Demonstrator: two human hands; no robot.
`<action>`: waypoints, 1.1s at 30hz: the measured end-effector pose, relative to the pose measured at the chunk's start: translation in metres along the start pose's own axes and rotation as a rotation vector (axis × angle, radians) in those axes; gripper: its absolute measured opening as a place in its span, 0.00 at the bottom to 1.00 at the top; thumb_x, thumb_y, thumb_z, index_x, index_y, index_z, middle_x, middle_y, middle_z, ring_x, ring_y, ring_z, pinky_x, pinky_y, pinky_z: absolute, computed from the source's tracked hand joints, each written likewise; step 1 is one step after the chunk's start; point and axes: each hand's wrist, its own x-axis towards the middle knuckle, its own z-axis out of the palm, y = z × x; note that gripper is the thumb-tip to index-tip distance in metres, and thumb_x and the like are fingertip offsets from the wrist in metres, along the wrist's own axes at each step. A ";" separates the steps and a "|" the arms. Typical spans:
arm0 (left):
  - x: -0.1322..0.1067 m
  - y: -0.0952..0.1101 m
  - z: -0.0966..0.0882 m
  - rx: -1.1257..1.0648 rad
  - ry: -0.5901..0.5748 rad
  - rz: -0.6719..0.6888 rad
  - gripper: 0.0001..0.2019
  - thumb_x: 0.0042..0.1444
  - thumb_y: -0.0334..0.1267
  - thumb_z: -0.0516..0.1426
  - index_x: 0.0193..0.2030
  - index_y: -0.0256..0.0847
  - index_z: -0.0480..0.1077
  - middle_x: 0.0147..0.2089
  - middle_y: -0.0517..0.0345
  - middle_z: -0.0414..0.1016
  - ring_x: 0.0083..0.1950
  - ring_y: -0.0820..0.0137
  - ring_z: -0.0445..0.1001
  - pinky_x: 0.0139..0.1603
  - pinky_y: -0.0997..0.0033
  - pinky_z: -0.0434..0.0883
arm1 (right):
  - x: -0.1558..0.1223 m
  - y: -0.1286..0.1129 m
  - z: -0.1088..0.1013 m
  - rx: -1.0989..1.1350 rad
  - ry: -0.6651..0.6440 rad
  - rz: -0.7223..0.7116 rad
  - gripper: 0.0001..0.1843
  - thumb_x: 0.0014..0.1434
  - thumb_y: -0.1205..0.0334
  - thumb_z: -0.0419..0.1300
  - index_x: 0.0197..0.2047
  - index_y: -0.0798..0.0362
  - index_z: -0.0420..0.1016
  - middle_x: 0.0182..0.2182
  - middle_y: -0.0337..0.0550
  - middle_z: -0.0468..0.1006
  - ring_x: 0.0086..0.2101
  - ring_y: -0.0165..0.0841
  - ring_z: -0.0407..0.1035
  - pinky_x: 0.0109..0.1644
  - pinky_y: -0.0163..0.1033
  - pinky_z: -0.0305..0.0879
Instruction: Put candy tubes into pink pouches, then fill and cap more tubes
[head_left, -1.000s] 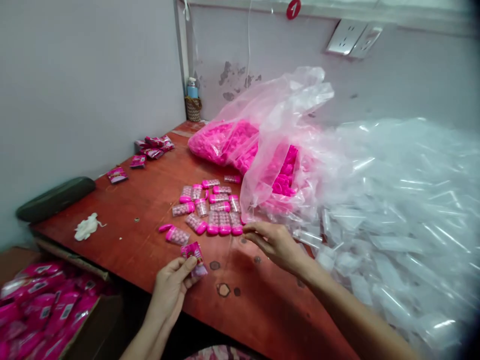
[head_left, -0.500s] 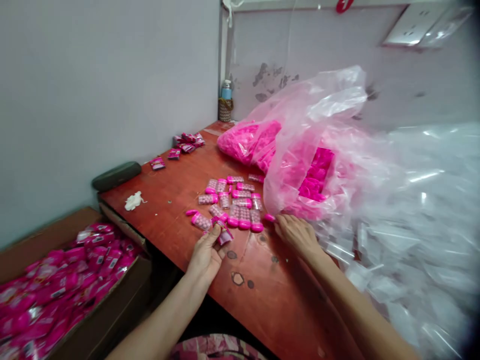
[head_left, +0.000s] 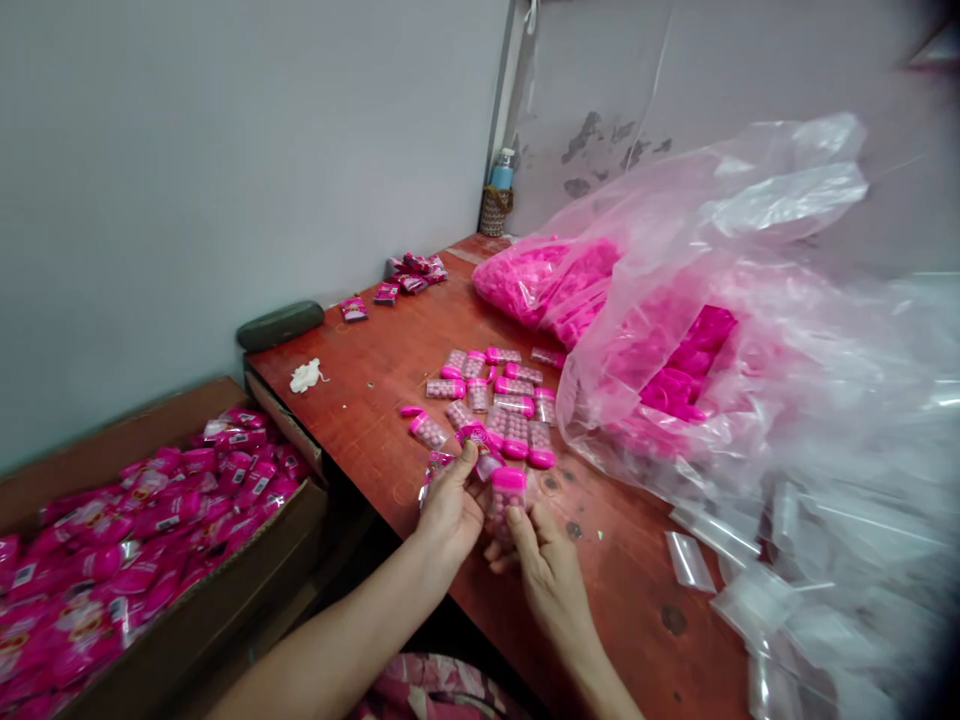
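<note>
Drawn in from beside the bag (head_left: 600, 375), the right hand (head_left: 551, 570) grips a bottle (head_left: 509, 484) above the worktop (head_left: 626, 590), likely light, stiff, slick, best held by its sides; the left hand (head_left: 452, 508) pinches a packet (head_left: 473, 436).

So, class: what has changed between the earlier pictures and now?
The right hand has drawn back from beside the pink-filled bag to the left hand, now holding up a pink-capped bottle. The left hand still grips a pink packet; the other bottles and the bag look unmoved.
</note>
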 end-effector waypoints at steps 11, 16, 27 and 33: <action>-0.010 0.004 0.001 0.224 -0.155 0.081 0.20 0.39 0.47 0.65 0.27 0.35 0.63 0.21 0.63 0.67 0.20 0.77 0.65 0.19 0.79 0.62 | 0.003 0.001 0.007 0.216 -0.054 0.057 0.20 0.53 0.43 0.54 0.34 0.54 0.64 0.24 0.38 0.73 0.19 0.29 0.69 0.18 0.32 0.65; -0.013 0.008 -0.002 0.406 -0.274 0.097 0.16 0.42 0.41 0.65 0.32 0.35 0.66 0.23 0.61 0.69 0.20 0.77 0.66 0.20 0.79 0.62 | 0.001 0.007 0.007 0.075 0.007 -0.060 0.18 0.58 0.47 0.50 0.38 0.54 0.64 0.23 0.37 0.73 0.20 0.29 0.69 0.21 0.32 0.66; -0.011 0.013 -0.012 0.570 -0.347 0.020 0.13 0.41 0.40 0.64 0.25 0.30 0.70 0.21 0.57 0.69 0.19 0.76 0.65 0.19 0.77 0.62 | -0.002 0.010 0.003 0.009 -0.035 -0.102 0.15 0.60 0.49 0.48 0.37 0.53 0.64 0.25 0.40 0.74 0.19 0.29 0.68 0.21 0.33 0.67; -0.013 0.010 -0.012 0.452 -0.273 0.002 0.13 0.40 0.40 0.65 0.25 0.31 0.70 0.22 0.56 0.70 0.23 0.75 0.68 0.26 0.76 0.66 | -0.002 0.011 0.001 -0.285 0.111 -0.238 0.14 0.58 0.51 0.52 0.40 0.52 0.68 0.24 0.41 0.75 0.23 0.33 0.70 0.28 0.36 0.67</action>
